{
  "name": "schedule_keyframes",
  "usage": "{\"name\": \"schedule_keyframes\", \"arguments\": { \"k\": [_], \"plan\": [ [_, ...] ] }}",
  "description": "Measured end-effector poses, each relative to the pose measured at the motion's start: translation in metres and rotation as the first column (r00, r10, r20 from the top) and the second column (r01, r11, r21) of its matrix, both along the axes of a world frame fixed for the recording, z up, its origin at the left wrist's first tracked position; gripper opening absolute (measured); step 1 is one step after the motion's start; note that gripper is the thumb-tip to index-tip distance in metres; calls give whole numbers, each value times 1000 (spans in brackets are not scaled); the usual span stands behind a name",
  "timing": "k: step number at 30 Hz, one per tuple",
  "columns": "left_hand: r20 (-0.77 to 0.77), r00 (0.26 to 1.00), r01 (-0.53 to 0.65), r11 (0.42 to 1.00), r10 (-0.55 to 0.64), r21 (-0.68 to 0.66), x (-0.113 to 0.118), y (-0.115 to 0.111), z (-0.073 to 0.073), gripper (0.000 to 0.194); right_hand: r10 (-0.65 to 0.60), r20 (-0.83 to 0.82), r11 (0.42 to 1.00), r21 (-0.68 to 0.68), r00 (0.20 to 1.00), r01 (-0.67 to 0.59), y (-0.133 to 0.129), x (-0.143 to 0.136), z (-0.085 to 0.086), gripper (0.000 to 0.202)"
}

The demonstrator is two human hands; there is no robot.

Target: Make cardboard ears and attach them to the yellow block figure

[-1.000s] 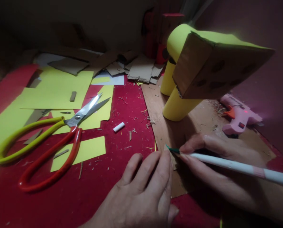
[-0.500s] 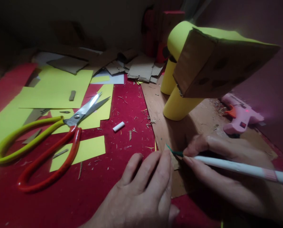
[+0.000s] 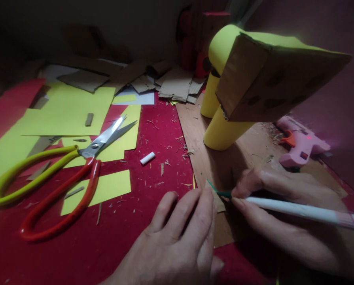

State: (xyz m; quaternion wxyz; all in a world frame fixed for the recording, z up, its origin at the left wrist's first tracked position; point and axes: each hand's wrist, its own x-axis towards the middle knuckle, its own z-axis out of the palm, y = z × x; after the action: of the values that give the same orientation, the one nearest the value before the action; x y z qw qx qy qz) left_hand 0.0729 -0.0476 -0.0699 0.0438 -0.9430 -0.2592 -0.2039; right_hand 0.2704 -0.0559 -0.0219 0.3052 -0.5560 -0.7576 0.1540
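My right hand [image 3: 279, 209] grips a white felt-tip pen [image 3: 301, 211] close to its green tip. The tip rests against the edge of a small cardboard piece [image 3: 220, 205], where a green streak shows. My left hand [image 3: 181, 237] is closed over the left side of that piece, fingertips together and the thumb partly hidden below; most of the piece is covered. Both hands are low over a brown board [image 3: 200, 134]. A white pen cap [image 3: 147, 158] lies on the red surface left of the board.
Scissors [image 3: 95, 146] with yellow and red handles lie open on yellow paper [image 3: 76, 107]. A yellow and cardboard model [image 3: 245, 83] stands on the board. Behind it to the right is a pink glue gun [image 3: 301, 142] with a lit red light. Cardboard scraps [image 3: 177, 85] are heaped at the back.
My right hand and the pen have shifted slightly right, the tip still at the cardboard's edge, and more of the piece shows. My left hand stays almost where it was.
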Motion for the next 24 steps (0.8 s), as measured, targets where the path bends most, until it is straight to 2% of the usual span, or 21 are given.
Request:
{"name": "schedule_keyframes", "arguments": {
  "k": [7, 17, 21, 24],
  "plan": [
    [-21, 1000, -4, 1000, 4, -4, 0, 1, 1, 36, -75, -9, 996, -48, 997, 75, -2, 0, 3, 15],
    [-8, 1000, 4, 1000, -4, -10, 1, 0, 1, 36, -43, -65, 999, 3, 997, 43, 0, 0, -4, 13],
    [-9, 1000, -8, 1000, 7, -1, 2, 0, 1, 36, 0, -36, 1000, -10, 999, 0, 0, 0, 0, 14],
    [-13, 1000, -10, 1000, 10, -16, 1, -1, 1, 34, -21, 4, 999, -35, 1000, 21, -1, -1, 4, 15]
  ]
}}
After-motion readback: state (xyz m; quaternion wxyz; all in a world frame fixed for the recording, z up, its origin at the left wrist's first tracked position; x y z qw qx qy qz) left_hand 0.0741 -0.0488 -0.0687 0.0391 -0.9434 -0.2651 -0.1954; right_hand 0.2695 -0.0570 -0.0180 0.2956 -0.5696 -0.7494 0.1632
